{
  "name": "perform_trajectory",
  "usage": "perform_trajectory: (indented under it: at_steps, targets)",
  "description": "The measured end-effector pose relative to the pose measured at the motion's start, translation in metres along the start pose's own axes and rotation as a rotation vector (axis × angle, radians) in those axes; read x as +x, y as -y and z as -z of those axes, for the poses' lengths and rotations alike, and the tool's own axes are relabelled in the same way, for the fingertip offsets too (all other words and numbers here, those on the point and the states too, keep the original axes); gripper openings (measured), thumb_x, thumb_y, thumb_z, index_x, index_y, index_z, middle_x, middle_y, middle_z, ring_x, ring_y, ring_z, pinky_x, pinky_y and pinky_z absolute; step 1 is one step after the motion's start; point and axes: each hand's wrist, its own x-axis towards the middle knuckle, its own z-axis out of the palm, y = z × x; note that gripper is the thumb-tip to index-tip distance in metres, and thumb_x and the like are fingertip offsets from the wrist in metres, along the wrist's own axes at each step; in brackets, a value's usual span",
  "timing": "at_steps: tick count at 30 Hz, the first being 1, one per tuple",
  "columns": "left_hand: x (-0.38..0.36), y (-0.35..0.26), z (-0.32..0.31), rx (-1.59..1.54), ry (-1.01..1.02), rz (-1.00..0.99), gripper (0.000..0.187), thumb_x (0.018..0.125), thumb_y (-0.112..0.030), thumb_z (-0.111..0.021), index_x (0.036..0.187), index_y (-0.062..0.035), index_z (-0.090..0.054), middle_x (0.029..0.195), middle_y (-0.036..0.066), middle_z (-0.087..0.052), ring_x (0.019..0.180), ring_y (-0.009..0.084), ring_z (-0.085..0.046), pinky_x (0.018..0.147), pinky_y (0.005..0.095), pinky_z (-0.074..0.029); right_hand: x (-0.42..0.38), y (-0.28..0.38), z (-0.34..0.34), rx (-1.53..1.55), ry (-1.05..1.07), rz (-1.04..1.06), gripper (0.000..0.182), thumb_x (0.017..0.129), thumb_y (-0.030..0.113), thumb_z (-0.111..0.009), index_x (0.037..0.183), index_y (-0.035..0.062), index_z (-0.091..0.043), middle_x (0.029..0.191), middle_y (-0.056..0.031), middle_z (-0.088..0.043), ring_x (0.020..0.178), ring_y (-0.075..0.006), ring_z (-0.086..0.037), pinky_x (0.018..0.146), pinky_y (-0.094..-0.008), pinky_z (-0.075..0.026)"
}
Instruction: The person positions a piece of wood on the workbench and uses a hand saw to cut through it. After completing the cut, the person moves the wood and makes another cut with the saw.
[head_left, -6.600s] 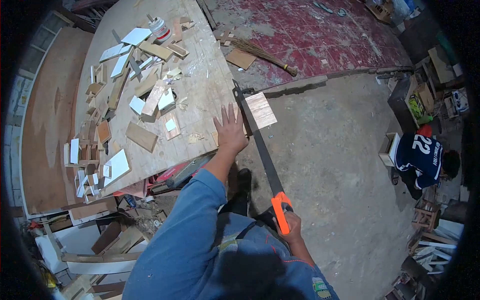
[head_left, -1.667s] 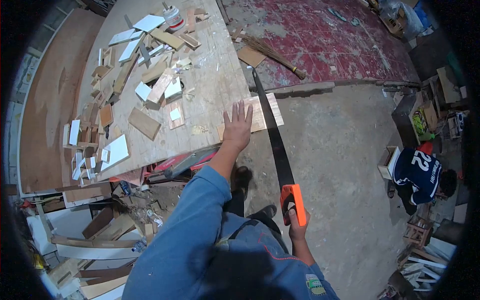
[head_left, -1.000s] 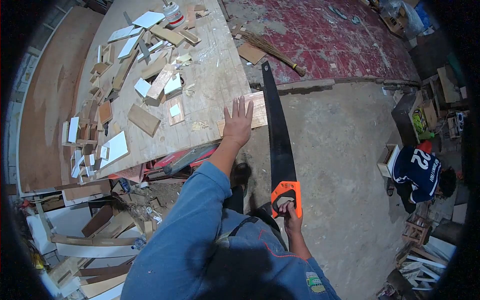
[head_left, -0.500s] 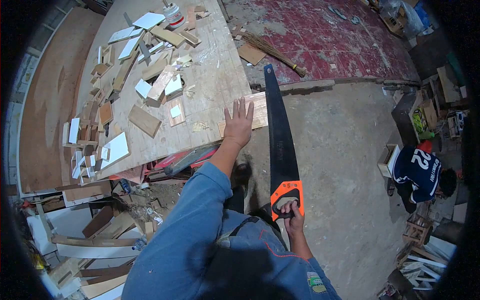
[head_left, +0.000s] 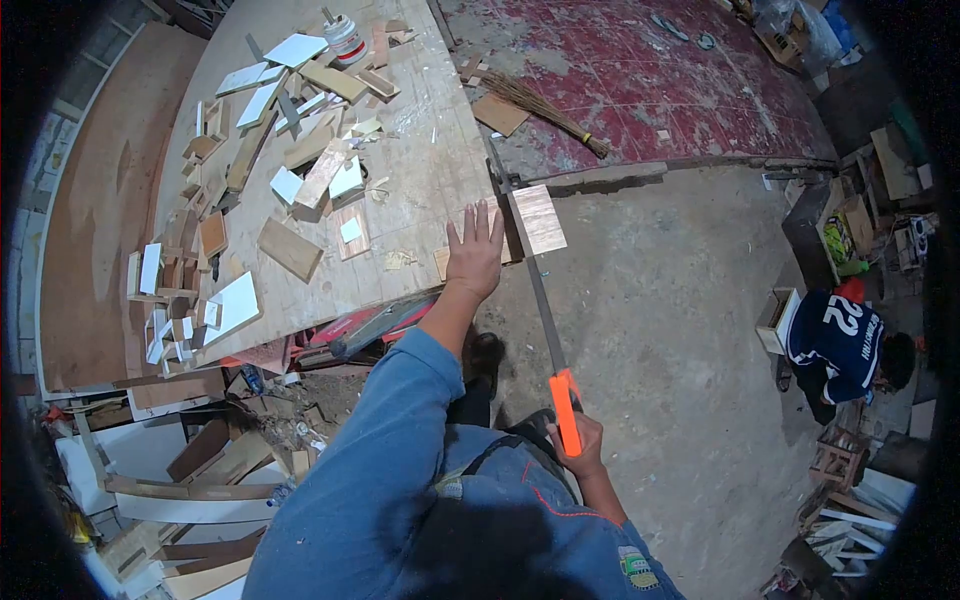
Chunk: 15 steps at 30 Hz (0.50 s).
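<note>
The step in hand appears to be sawing across a wooden board (head_left: 540,218) at the edge of the plywood surface (head_left: 415,150). The board lies partly under the left hand (head_left: 475,262) and overhangs the edge, with the blade crossing it just beside the fingertips. The left hand presses down, its fingers (head_left: 468,226) spread and extended, grasping nothing. The right hand (head_left: 582,448) has its fingers wrapped around the orange handle of the handsaw (head_left: 545,325). The next move seems to call for a straight stroke along the same line, with the board pinned and the left hand clear of the teeth.

Counted: one handsaw, one board being cut, one straw broom (head_left: 545,112), one white tub (head_left: 344,40) and two slippers (head_left: 670,27) on the red floor (head_left: 620,90). One other person (head_left: 835,335) crouches well apart, at right. The scattered offcuts (head_left: 290,249) overlap too much to count exactly.
</note>
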Motion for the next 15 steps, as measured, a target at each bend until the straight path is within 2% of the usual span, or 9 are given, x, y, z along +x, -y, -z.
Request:
perform_trajectory:
  at_steps: [2,4,8,10,15]
  targets:
    - [0.0,0.001,-0.006,-0.002,-0.011,-0.002,0.066,0.085,-0.02,-0.051,0.146,-0.0084,-0.03,0.153,0.021,-0.023,0.141,0.0381,-0.024,0.107,0.0641,-0.024,0.002,0.004,-0.002,-0.028,-0.016,0.088,0.019,0.076,0.01,-0.073,0.07,0.0022,-0.058,0.063,-0.012,-0.056,0.054,-0.0302,-0.057,0.052,-0.0358,-0.045]
    - [0.0,0.001,-0.007,-0.054,-0.053,0.004,0.059,0.086,-0.019,-0.05,0.143,-0.0067,-0.037,0.153,0.021,-0.023,0.141,0.0382,-0.024,0.107,0.0643,-0.023,0.0,0.001,0.0,-0.061,0.009,0.093,0.017,0.075,0.01,-0.074,0.071,0.0024,-0.059,0.063,-0.0117,-0.057,0.054,-0.0299,-0.057,0.052,-0.0358,-0.045]
    - [0.0,0.001,-0.003,-0.022,-0.012,-0.003,0.052,0.086,-0.019,-0.049,0.136,-0.0026,-0.046,0.153,0.022,-0.023,0.141,0.0382,-0.023,0.107,0.0641,-0.023,-0.004,-0.001,0.001,-0.128,0.032,0.155,0.016,0.074,0.009,-0.075,0.073,0.0026,-0.061,0.062,-0.0111,-0.057,0.053,-0.0292,-0.057,0.05,-0.0363,-0.044]
    - [0.001,0.001,0.0,0.029,0.043,-0.004,0.047,0.086,-0.019,-0.048,0.129,0.0006,-0.053,0.153,0.022,-0.022,0.141,0.0378,-0.023,0.107,0.0638,-0.023,-0.007,-0.001,0.002,-0.14,0.043,0.145,0.016,0.074,0.009,-0.074,0.072,0.0026,-0.06,0.061,-0.0111,-0.056,0.053,-0.0292,-0.056,0.049,-0.0366,-0.043]
    - [0.001,0.001,-0.005,0.029,0.017,-0.005,0.045,0.086,-0.02,-0.048,0.126,0.0012,-0.055,0.153,0.022,-0.022,0.141,0.0371,-0.023,0.107,0.0633,-0.024,-0.007,0.001,-0.002,-0.088,0.023,0.112,0.018,0.074,0.009,-0.074,0.07,0.0026,-0.058,0.059,-0.011,-0.053,0.052,-0.0298,-0.054,0.047,-0.0372,-0.042]
